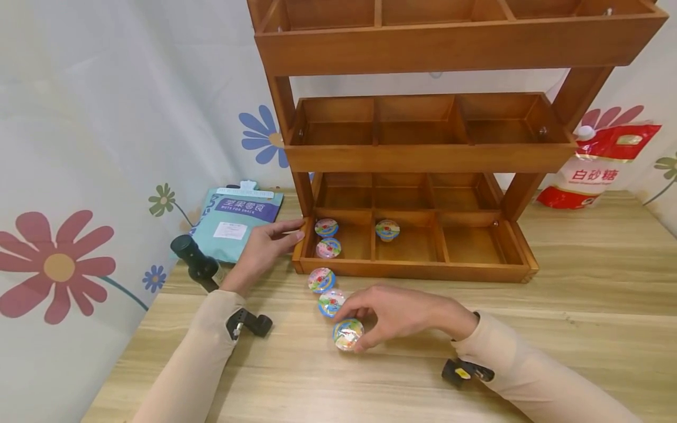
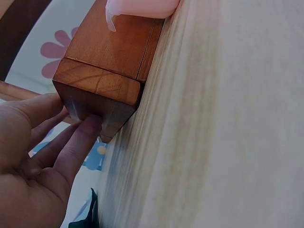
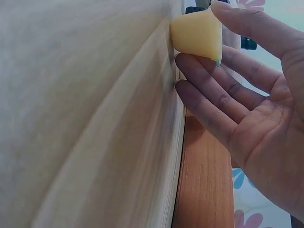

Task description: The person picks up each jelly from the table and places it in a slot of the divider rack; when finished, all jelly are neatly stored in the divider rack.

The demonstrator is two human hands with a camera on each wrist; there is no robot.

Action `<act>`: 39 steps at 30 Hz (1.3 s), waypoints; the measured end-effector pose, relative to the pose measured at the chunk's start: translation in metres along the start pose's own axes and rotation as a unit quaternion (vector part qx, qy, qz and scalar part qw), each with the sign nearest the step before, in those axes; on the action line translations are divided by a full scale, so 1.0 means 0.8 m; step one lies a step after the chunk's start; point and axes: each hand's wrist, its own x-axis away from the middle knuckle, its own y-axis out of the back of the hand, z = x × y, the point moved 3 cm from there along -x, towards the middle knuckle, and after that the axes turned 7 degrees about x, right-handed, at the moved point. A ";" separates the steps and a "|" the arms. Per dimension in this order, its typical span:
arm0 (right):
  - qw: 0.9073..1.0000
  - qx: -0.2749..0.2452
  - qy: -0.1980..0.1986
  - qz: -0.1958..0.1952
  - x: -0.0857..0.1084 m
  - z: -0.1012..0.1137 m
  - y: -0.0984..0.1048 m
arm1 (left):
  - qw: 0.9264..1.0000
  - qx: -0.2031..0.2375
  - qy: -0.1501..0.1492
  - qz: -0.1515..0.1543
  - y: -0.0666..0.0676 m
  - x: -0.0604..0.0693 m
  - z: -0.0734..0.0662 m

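Observation:
My right hand (image 1: 399, 314) pinches the nearest jelly cup (image 1: 348, 335) between thumb and fingers, at the table in front of the wooden rack (image 1: 418, 270). The right wrist view shows this cup's yellow side, with the thumb at its lid rim. Just beyond it are two more jelly cups, one (image 1: 331, 302) close to my fingertips and one (image 1: 321, 280) near the rack's front. In the bottom tier, two cups (image 1: 328, 248) sit in the left compartment and one (image 1: 388, 230) in the middle. The fingertips of my left hand (image 1: 264, 249) touch the rack's left end.
Left of the rack lie a teal snack bag (image 1: 222, 226) and a dark bottle (image 1: 197, 264). A red and white sugar bag (image 1: 592, 167) stands at the right. The rack's upper tiers (image 1: 428, 155) rise behind, against a flowered curtain.

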 end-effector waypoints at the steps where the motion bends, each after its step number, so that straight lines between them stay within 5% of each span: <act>1: 1.000 -0.001 0.000 0.000 0.000 0.000 0.000 | 1.000 0.000 0.000 0.000 0.000 0.000 0.000; 26: 0.999 -0.037 -0.003 -0.032 0.011 0.006 0.031 | 1.000 -0.003 0.001 0.001 0.001 0.000 -0.001; 39: 0.995 -0.044 -0.049 -0.079 0.028 -0.003 0.066 | 1.000 -0.001 -0.001 0.002 0.001 0.002 -0.003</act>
